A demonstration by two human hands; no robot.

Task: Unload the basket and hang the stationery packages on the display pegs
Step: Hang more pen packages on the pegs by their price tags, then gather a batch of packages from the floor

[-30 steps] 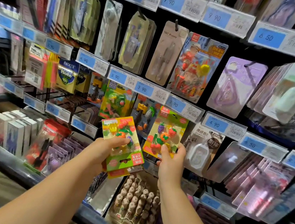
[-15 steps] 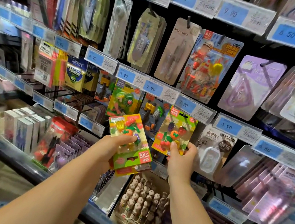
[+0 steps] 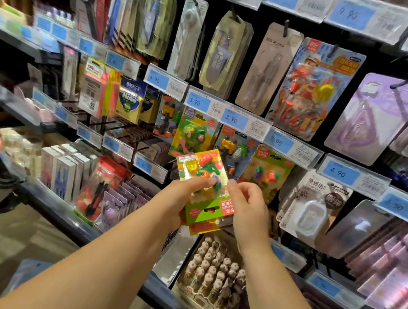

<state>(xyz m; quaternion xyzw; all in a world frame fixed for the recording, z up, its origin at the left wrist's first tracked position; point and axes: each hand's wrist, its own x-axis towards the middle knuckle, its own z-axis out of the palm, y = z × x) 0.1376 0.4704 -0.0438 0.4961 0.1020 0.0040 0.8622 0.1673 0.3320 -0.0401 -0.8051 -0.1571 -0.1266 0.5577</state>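
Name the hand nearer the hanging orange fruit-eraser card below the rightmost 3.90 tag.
Right. The right hand sits just below the hanging orange fruit-eraser card; the left hand is farther off, lower left, gripping a yellow-green eraser card.

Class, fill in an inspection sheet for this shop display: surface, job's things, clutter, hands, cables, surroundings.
Surface: dark peg wall, crowded with hanging packs and blue price tags.
Job's things: fruit eraser pack held upside down; matching pack hangs on a peg behind.
Clutter: tray of small figures on the lower shelf.
Hands: left hand grips the pack; right hand fingers curled at its right edge, grip unclear.
Cables: nothing seen.
Surroundings: tan floor lower left.
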